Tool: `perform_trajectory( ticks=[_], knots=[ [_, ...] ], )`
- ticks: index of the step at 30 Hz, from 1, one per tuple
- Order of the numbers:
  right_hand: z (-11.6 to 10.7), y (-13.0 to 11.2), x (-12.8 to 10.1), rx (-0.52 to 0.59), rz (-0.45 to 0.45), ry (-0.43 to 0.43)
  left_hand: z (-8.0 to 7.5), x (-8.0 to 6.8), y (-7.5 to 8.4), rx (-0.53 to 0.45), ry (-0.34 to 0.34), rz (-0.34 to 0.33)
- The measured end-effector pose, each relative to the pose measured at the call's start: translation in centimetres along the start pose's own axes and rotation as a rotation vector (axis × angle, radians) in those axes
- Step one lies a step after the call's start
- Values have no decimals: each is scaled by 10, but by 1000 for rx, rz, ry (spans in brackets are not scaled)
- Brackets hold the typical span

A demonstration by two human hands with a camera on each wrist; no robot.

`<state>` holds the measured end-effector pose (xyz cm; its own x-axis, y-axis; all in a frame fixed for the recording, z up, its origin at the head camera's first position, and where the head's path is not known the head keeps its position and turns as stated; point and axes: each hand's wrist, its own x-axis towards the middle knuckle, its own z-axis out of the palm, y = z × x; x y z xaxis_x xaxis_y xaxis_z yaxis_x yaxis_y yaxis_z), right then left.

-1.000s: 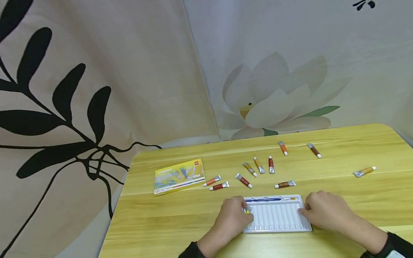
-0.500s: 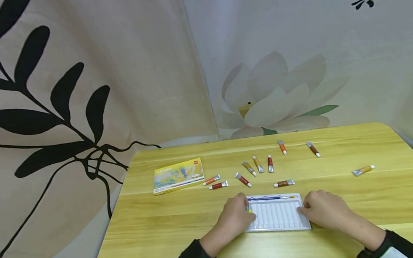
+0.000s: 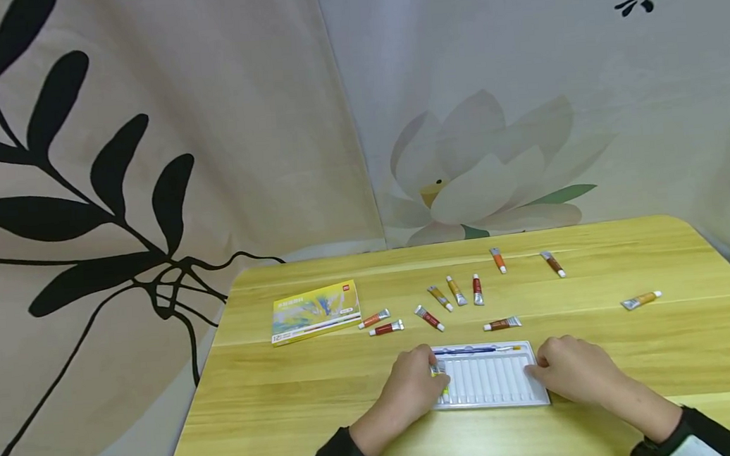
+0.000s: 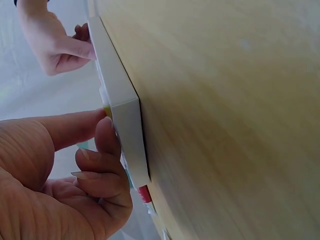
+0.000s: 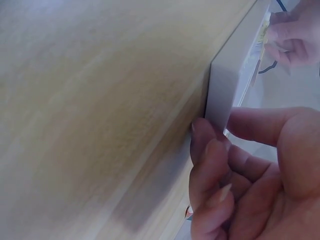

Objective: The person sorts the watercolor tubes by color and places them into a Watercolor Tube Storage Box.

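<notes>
A white plastic paint tray (image 3: 490, 382) with a row of narrow slots lies on the table. At its left end my left hand (image 3: 411, 386) pinches a small paint tube (image 3: 438, 371) with yellow on it, over the leftmost slot. In the left wrist view a bit of yellow (image 4: 107, 111) shows by the thumb tip, right at the tray's wall; the rest of the tube is hidden. My right hand (image 3: 575, 372) grips the tray's right edge, thumb on top and fingers against the side wall (image 5: 222, 95). A blue-handled paintbrush (image 3: 475, 350) lies in the tray's far groove.
Beyond the tray lie several loose paint tubes, among them a brown one (image 3: 502, 323) and a dark red one (image 3: 429, 318). A yellow box (image 3: 316, 312) stands flat at the back left. Far to the right is an ochre tube (image 3: 641, 300).
My left hand shifts slightly right, then back left, with the tube at the tray's left end. More yellow of the tube shows below the fingers now. My right hand keeps its grip on the tray.
</notes>
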<state>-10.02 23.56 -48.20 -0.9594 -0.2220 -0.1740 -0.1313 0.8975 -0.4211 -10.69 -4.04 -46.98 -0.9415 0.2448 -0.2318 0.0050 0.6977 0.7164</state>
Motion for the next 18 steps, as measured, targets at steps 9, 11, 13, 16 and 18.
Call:
perform_trajectory(
  ticks=[9, 11, 13, 16, 18],
  knots=[
    [-1, 0, -1, 4, 14, 0, -2, 0, -5, 5, -8, 47],
    [0, 0, -1, 6, 21, -3, -2, 1, -6, 4, -8, 58],
    [0, 0, -1, 9, 24, -6, -2, 1, -7, 4, -11, 64],
    [1, -1, -1, 10, 25, -8, -1, 1, -7, 11, -18, 63],
    [1, -1, -1, 10, 21, -7, 0, 1, -7, 14, -29, 51]
  ],
)
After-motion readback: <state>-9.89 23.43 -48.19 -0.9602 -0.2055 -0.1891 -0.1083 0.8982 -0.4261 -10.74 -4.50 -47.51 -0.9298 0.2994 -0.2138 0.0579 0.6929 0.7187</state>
